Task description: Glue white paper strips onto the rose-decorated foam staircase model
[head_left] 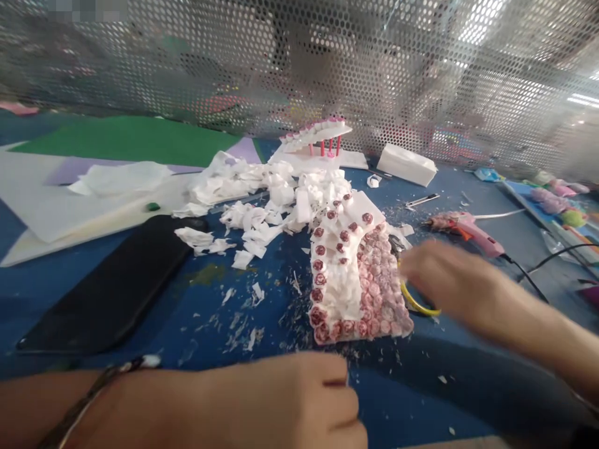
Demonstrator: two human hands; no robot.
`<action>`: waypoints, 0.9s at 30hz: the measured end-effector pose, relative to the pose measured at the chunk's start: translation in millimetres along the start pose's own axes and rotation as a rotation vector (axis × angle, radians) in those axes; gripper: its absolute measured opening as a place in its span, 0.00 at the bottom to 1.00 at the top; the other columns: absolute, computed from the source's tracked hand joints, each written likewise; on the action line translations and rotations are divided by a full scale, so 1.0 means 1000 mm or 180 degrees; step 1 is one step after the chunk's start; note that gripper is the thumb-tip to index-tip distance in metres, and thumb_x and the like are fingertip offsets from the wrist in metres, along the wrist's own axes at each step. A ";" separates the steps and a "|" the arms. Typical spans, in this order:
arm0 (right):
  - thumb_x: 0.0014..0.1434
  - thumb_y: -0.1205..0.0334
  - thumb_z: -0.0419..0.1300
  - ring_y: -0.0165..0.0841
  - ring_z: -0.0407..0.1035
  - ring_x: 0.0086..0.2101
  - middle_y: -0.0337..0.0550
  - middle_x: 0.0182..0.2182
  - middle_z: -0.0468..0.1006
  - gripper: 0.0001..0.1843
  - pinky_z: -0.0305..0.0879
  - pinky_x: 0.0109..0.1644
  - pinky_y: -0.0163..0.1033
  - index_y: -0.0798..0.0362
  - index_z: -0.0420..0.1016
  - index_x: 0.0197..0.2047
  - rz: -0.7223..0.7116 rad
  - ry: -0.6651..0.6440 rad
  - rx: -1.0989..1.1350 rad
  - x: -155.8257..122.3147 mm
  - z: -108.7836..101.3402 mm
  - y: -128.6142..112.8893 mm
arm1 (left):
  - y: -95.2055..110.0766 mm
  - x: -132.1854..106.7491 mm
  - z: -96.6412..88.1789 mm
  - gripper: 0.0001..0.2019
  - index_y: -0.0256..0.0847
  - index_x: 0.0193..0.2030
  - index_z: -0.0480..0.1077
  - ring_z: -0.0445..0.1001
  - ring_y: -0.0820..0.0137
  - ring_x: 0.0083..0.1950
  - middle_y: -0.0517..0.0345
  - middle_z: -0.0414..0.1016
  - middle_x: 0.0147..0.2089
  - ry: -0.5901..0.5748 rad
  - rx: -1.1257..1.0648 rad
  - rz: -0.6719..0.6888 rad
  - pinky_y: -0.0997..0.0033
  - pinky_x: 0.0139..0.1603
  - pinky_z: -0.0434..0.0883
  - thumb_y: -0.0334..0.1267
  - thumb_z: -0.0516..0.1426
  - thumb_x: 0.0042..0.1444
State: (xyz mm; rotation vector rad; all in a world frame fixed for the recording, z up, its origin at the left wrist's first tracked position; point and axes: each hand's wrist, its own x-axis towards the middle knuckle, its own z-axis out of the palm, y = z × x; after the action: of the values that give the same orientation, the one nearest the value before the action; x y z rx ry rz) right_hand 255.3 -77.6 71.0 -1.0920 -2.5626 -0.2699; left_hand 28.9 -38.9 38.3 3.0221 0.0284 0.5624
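A white board covered with small rolled rosettes [374, 287], dark red along the left and bottom edges and pink on the right, lies on the blue table. My left hand [299, 399] is in front of it, fingers curled closed; anything inside them is hidden. Beside the board's right edge, my right hand [437, 274] is smeared by motion, so its fingers do not show clearly. Close under it is a yellow-handled tool [418, 305], partly covered. Crumpled white paper pieces [262, 218] are heaped behind and left of the board.
A pink hot glue gun [468, 231] with its cord and a utility knife [422, 201] lie at right. A small model with red posts [318, 140] stands behind, before a perforated metal screen [299, 68]. At left are a black phone-shaped slab [112, 287] and a green sheet [135, 140].
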 end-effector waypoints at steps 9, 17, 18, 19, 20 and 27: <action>0.55 0.72 0.55 0.24 0.70 0.36 0.38 0.33 0.75 0.07 0.69 0.38 0.31 0.50 0.66 0.35 0.0299 0.0549 0.1339 0.017 0.030 0.012 | -0.029 -0.008 -0.009 0.16 0.41 0.20 0.63 0.56 0.74 0.19 0.63 0.64 0.18 0.0387 0.0026 0.0275 0.68 0.22 0.57 0.32 0.46 0.59; 0.57 0.72 0.53 0.26 0.68 0.37 0.44 0.35 0.73 0.06 0.68 0.40 0.34 0.55 0.68 0.38 -0.0215 0.0285 0.0918 0.023 0.062 0.029 | -0.076 -0.016 -0.007 0.15 0.40 0.21 0.59 0.59 0.75 0.21 0.60 0.65 0.18 0.0589 0.0067 -0.0533 0.72 0.26 0.59 0.33 0.44 0.59; 0.58 0.71 0.52 0.26 0.68 0.37 0.44 0.35 0.73 0.06 0.68 0.41 0.34 0.56 0.68 0.38 -0.0262 0.0238 0.0805 0.022 0.061 0.030 | -0.078 -0.016 -0.007 0.14 0.40 0.22 0.60 0.60 0.75 0.21 0.60 0.65 0.18 0.0593 0.0060 -0.0590 0.72 0.27 0.59 0.33 0.44 0.59; 0.58 0.71 0.52 0.27 0.68 0.37 0.45 0.36 0.73 0.06 0.68 0.41 0.34 0.56 0.68 0.38 -0.0302 0.0213 0.0688 0.022 0.060 0.029 | -0.079 -0.016 -0.007 0.14 0.40 0.22 0.60 0.60 0.75 0.21 0.60 0.65 0.18 0.0596 0.0053 -0.0618 0.72 0.26 0.59 0.33 0.45 0.59; 0.58 0.71 0.52 0.27 0.67 0.36 0.45 0.36 0.73 0.06 0.67 0.40 0.34 0.56 0.69 0.39 -0.0331 0.0226 0.0579 0.022 0.059 0.028 | -0.079 -0.016 -0.007 0.14 0.40 0.22 0.60 0.60 0.75 0.21 0.60 0.65 0.18 0.0595 0.0046 -0.0638 0.72 0.26 0.59 0.34 0.45 0.59; 0.60 0.68 0.51 0.26 0.67 0.31 0.44 0.32 0.74 0.08 0.66 0.33 0.33 0.57 0.70 0.39 -0.0330 0.0081 0.0418 0.023 0.053 0.025 | -0.078 -0.015 -0.005 0.15 0.40 0.22 0.60 0.60 0.75 0.21 0.61 0.63 0.17 0.0442 -0.0019 -0.0754 0.72 0.27 0.59 0.35 0.44 0.60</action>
State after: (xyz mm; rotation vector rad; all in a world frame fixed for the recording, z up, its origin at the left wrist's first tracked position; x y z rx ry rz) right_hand 246.1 -29.5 31.8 -0.9046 -2.5777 -0.1375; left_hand 12.8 38.7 31.9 2.9090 0.3850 0.7435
